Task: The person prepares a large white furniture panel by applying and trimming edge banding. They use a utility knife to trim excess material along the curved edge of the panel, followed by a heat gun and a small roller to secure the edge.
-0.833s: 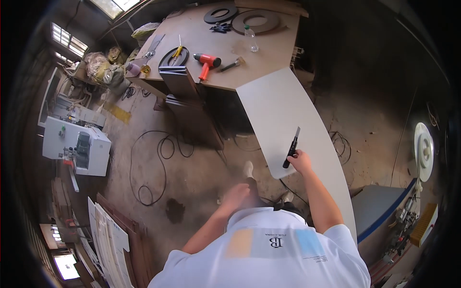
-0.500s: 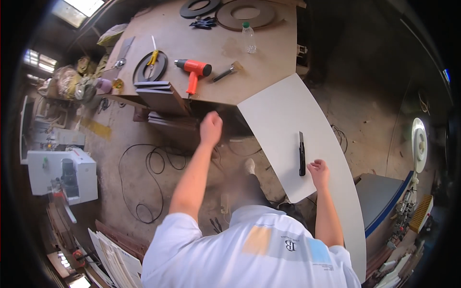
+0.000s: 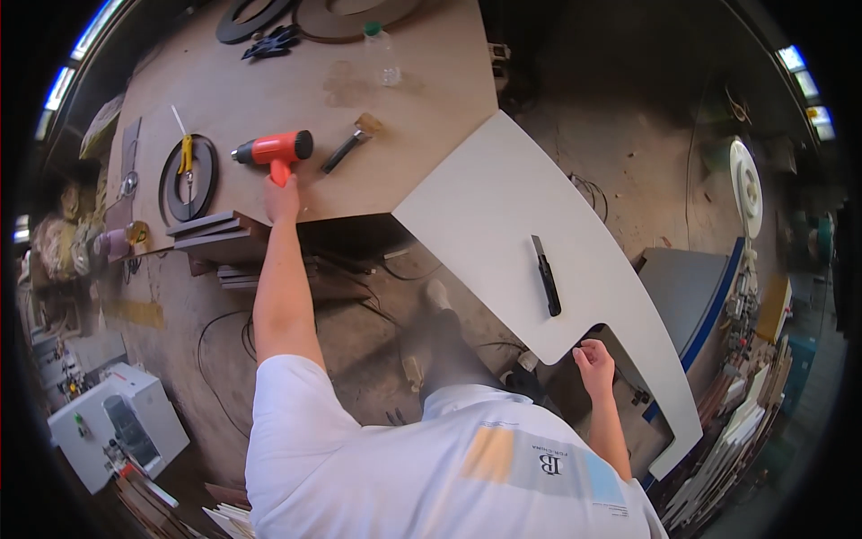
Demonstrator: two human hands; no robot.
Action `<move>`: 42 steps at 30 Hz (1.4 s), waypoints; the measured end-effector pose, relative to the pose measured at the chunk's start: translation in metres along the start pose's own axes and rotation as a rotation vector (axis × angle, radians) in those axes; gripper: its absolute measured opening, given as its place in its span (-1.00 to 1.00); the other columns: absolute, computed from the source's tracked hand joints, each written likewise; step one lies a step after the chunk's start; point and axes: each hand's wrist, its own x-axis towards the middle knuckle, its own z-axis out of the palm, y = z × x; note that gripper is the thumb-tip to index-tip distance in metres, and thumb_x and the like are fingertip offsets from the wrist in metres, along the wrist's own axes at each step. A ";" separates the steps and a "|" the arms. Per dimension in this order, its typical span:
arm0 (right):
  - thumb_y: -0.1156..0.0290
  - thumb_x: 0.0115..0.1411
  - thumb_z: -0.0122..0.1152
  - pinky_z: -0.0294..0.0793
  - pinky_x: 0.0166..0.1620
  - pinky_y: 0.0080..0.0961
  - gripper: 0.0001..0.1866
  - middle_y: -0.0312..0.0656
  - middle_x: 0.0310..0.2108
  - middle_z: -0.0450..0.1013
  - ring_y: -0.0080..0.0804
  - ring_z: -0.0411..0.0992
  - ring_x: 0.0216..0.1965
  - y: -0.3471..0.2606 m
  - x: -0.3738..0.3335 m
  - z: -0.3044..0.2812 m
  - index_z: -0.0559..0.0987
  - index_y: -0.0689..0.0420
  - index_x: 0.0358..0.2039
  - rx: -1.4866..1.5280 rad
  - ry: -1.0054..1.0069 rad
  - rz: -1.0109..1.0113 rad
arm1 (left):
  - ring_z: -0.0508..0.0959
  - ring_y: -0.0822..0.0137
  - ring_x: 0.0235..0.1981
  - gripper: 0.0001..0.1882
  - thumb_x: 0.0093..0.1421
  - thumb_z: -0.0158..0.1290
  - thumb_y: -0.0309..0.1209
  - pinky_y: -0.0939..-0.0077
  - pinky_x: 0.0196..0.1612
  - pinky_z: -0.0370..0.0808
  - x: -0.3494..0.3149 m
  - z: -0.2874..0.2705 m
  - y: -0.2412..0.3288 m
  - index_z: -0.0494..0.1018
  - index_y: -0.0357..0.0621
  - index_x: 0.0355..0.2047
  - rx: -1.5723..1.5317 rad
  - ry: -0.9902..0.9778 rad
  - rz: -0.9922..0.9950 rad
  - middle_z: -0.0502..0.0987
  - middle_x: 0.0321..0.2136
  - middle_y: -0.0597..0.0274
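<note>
My left hand point(image 3: 281, 198) is closed around the handle of a red heat gun point(image 3: 278, 148). The heat gun lies at the near edge of the brown worktable point(image 3: 269, 90), its dark nozzle facing left. My right hand point(image 3: 594, 366) has its fingers curled together beside the notch in a white curved board point(image 3: 503, 207). Whether anything is between those fingertips cannot be made out. A black utility knife point(image 3: 546, 277) with its blade out rests on the board, ahead of my right hand.
A brush-like tool point(image 3: 353, 142), a clear bottle point(image 3: 382, 58), dark gloves point(image 3: 271, 42) and a black coil point(image 3: 190, 178) with a yellow-handled tool point(image 3: 186, 154) lie on the table. Dark panels point(image 3: 215, 231) are stacked below its edge. Cables point(image 3: 211, 341) loop over the floor.
My left hand has reached forward and taken hold of the heat gun's handle. My right hand has drawn back from beside the knife to the board's notch. The view has shifted.
</note>
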 end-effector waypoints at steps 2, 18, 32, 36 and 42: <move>0.36 0.27 0.44 0.61 -0.16 -0.52 -0.70 -0.16 -0.30 0.68 -0.48 0.64 -0.28 0.009 0.006 0.003 0.62 0.23 -0.07 0.004 0.016 -0.014 | 0.59 -0.07 0.08 -0.34 0.27 0.27 -0.01 0.04 0.17 0.47 0.006 -0.005 -0.006 0.42 -0.26 0.16 -0.081 0.068 0.019 0.58 0.05 -0.13; 0.36 0.40 0.29 0.57 -0.24 -0.55 -0.78 -0.20 -0.32 0.68 -0.55 0.57 -0.39 0.124 0.044 -0.062 0.67 0.25 -0.08 0.303 0.047 -0.080 | 0.55 0.45 -0.24 -0.49 0.24 0.28 -0.38 0.52 -0.19 0.51 -0.479 -0.017 0.089 0.43 -0.25 0.16 -0.674 0.007 0.308 0.58 -0.12 0.26; 0.25 0.32 0.40 0.57 -0.29 -0.52 -0.78 -0.24 -0.44 0.68 -0.54 0.59 -0.44 -0.105 0.124 0.026 0.73 0.16 -0.27 -0.035 -0.346 -0.523 | 0.64 -0.04 -0.19 -0.25 -0.09 0.56 -0.24 0.15 -0.07 0.57 -0.650 -0.069 0.010 0.53 -0.21 0.11 -0.148 -0.073 -0.002 0.66 -0.20 -0.03; 0.20 0.31 0.39 0.59 -0.19 -0.46 -0.74 -0.22 -0.38 0.69 -0.43 0.63 -0.34 -0.216 0.139 0.109 0.72 0.13 -0.19 -0.141 -0.401 -0.729 | 0.61 -0.11 -0.24 -0.24 -0.12 0.54 -0.16 0.05 -0.14 0.54 -0.628 -0.076 0.005 0.56 -0.15 0.09 -0.094 -0.096 -0.005 0.67 -0.25 -0.01; 0.05 0.41 0.23 0.58 -0.14 -0.45 -0.49 -0.21 -0.22 0.69 -0.44 0.59 -0.31 -0.364 0.216 0.274 0.55 0.14 0.20 -0.036 -0.666 -0.753 | 0.63 -0.11 -0.29 -0.39 -0.08 0.48 -0.06 0.00 -0.27 0.50 -0.596 -0.075 -0.014 0.63 -0.01 -0.02 -0.074 -0.070 0.002 0.66 -0.33 0.02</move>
